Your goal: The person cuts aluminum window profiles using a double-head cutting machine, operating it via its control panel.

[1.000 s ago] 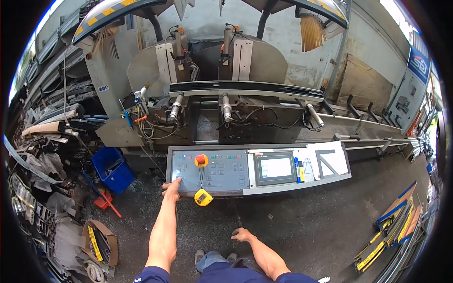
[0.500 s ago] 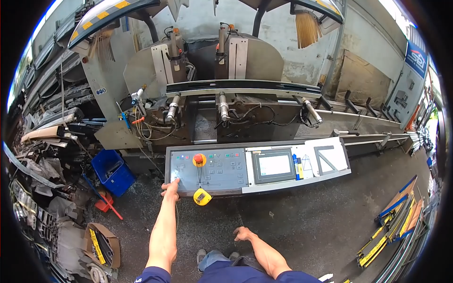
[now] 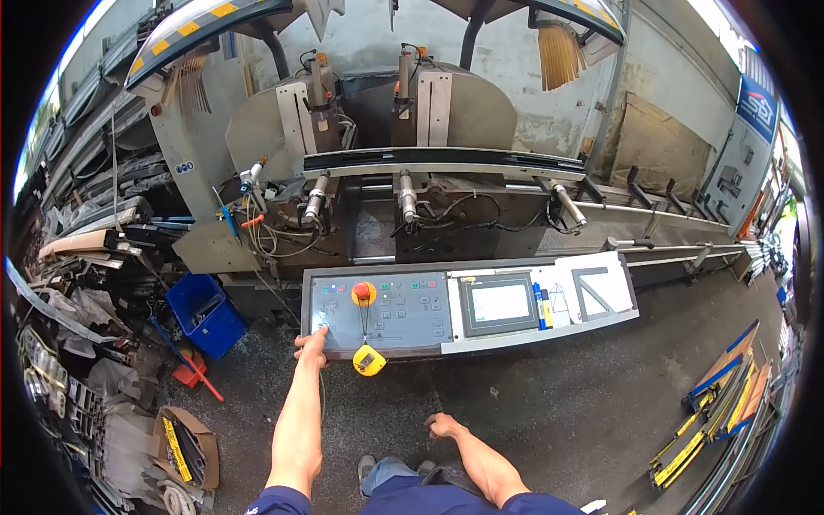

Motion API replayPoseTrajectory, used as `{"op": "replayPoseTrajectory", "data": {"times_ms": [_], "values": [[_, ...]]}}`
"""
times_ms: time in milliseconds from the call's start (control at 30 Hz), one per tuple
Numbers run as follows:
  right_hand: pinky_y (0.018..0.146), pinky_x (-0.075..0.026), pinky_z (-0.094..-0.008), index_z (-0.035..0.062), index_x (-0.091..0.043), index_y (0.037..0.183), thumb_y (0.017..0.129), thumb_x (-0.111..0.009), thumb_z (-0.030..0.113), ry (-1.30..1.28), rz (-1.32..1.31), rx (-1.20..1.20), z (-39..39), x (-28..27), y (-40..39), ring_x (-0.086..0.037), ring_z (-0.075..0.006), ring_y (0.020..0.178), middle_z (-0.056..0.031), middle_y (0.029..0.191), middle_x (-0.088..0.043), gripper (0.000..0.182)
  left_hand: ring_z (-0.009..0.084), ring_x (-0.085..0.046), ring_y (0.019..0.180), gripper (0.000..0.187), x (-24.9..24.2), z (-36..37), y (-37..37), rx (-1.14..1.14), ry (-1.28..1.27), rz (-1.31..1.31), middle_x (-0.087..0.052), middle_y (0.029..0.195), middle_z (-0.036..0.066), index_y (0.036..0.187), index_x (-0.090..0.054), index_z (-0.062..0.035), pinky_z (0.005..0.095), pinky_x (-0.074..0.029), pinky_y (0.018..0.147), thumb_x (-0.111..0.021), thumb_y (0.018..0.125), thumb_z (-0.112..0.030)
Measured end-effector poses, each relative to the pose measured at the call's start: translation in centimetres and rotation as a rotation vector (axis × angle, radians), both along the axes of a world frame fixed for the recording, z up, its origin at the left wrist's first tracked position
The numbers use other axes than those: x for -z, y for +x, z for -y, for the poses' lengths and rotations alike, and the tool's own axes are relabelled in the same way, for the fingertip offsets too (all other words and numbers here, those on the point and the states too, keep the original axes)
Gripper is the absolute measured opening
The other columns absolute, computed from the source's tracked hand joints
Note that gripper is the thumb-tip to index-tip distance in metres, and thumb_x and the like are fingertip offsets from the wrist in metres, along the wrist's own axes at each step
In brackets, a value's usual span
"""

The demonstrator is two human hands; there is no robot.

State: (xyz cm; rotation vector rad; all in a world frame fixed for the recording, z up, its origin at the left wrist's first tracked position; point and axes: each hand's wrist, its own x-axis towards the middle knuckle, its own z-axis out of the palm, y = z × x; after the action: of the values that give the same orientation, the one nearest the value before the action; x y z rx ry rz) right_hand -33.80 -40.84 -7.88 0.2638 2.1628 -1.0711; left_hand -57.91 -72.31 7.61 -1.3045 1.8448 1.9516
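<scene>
My left hand [image 3: 311, 342] is at the lower left corner of the grey control panel [image 3: 378, 300]. One digit reaches onto the buttons there; the other fingers are bent by the panel's front edge, and nothing is held. My right hand [image 3: 441, 425] hangs over the floor in front of my body, loosely curled, thumb apart, with no object visible in it. A red emergency-stop button [image 3: 362, 290] stands on the panel. From it a yellow tape measure [image 3: 369, 360] hangs by a cord over the front edge. A dark metal profile [image 3: 446, 158] lies across the machine behind.
Right of the buttons are a touchscreen [image 3: 499, 303], markers [image 3: 542, 306] and a paper sheet [image 3: 592, 287]. A blue bin [image 3: 206, 313], red dustpan [image 3: 190, 369] and cardboard box [image 3: 184, 446] stand at left. Long profiles [image 3: 712, 408] lie on the floor at right.
Almost nothing differs. My left hand stays at the same corner of the panel, my right hand keeps its place, and the view has shifted very slightly.
</scene>
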Motion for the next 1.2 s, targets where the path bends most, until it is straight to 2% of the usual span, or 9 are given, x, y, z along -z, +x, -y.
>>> {"op": "replayPoseTrajectory", "data": {"times_ms": [33,133,400,600,667,733,833,967,1200], "values": [[0.081,-0.055,-0.0365,0.0079,-0.065,0.125,0.081,-0.048,0.007,0.001,0.001,-0.001,-0.1,0.2,0.0,-0.072,-0.0228,0.085,-0.0127,0.092,-0.074,0.047,0.0423,-0.016,0.142,0.112,0.2,0.1,0.0,0.024,0.013,0.001,0.004,0.156,0.019,0.153,0.002,-0.0232,0.0714,-0.038,0.096,-0.080,0.078,-0.039],[0.080,-0.056,-0.0334,0.0029,-0.060,0.129,0.080,-0.040,0.001,-0.029,0.063,-0.010,0.0,-0.5,0.1,-0.072,-0.0201,0.086,-0.0126,0.091,-0.074,0.053,0.0424,-0.015,0.142,0.109,-0.2,-0.2,0.2,0.006,-0.015,0.009,0.002,0.155,0.018,0.152,-0.002,-0.0229,0.0707,-0.039,0.095,-0.080,0.077,-0.039],[0.078,-0.056,-0.0326,0.0060,-0.065,0.124,0.071,-0.071,0.010,0.085,-0.103,-0.123,-0.1,-0.2,0.1,-0.072,-0.0205,0.084,-0.0123,0.092,-0.074,0.053,0.0420,-0.019,0.140,0.109,-0.8,-0.5,0.4,-0.014,-0.069,0.038,-0.003,0.153,0.018,0.151,-0.006,-0.0235,0.0700,-0.040,0.094,-0.082,0.075,-0.041],[0.074,-0.056,-0.0327,0.0058,-0.067,0.120,0.073,-0.078,0.020,0.033,-0.041,-0.100,-0.3,-0.1,0.0,-0.071,-0.0188,0.080,-0.0115,0.089,-0.074,0.050,0.0422,-0.017,0.141,0.111,-1.7,-0.8,0.8,-0.003,-0.071,0.040,-0.001,0.154,0.019,0.151,-0.004,-0.0221,0.0696,-0.040,0.095,-0.082,0.074,-0.042],[0.073,-0.056,-0.0328,0.0063,-0.068,0.120,0.075,-0.076,0.021,0.014,-0.007,-0.051,-0.1,-0.2,-0.2,-0.071,-0.0187,0.078,-0.0113,0.089,-0.074,0.048,0.0426,-0.015,0.142,0.113,-1.1,-0.7,0.6,-0.007,-0.064,0.028,0.000,0.155,0.019,0.152,-0.002,-0.0215,0.0698,-0.040,0.095,-0.082,0.074,-0.042],[0.072,-0.056,-0.0328,0.0069,-0.068,0.119,0.077,-0.074,0.022,-0.003,0.029,-0.002,0.1,-0.3,-0.3,-0.071,-0.0186,0.077,-0.0111,0.088,-0.074,0.045,0.0468,-0.029,0.136,0.104,-0.3,-0.5,0.2,-0.058,-0.044,-0.007,-0.009,0.155,0.018,0.149,-0.008,-0.0188,0.0759,-0.033,0.095,-0.082,0.077,-0.031],[0.074,-0.056,-0.0339,0.0095,-0.068,0.121,0.081,-0.061,0.023,0.074,-0.104,-0.165,0.2,1.2,-0.7,-0.072,-0.0184,0.077,-0.0112,0.087,-0.074,0.042,0.0449,-0.034,0.134,0.098,2.1,0.4,-0.9,-0.060,-0.010,-0.017,-0.020,0.152,0.019,0.145,-0.009,-0.0181,0.0760,-0.034,0.095,-0.080,0.078,-0.026],[0.077,-0.056,-0.0347,0.0037,-0.062,0.126,0.078,-0.050,0.008,0.002,-0.091,-0.011,0.2,1.3,0.0,-0.072,-0.0210,0.080,-0.0137,0.090,-0.074,0.050,0.0436,-0.025,0.139,0.114,3.8,1.1,-1.6,0.026,0.101,-0.072,-0.001,0.156,0.016,0.153,0.001,-0.0207,0.0722,-0.038,0.096,-0.082,0.076,-0.037],[0.081,-0.056,-0.0347,0.0073,-0.067,0.121,0.067,-0.074,0.014,0.027,-0.093,-0.051,0.1,0.3,0.2,-0.072,-0.0213,0.086,-0.0120,0.094,-0.074,0.054,0.0423,-0.022,0.140,0.112,1.7,1.0,-0.8,0.040,0.038,-0.018,0.002,0.157,0.015,0.153,0.000,-0.0208,0.0719,-0.036,0.096,-0.080,0.078,-0.037]]}}
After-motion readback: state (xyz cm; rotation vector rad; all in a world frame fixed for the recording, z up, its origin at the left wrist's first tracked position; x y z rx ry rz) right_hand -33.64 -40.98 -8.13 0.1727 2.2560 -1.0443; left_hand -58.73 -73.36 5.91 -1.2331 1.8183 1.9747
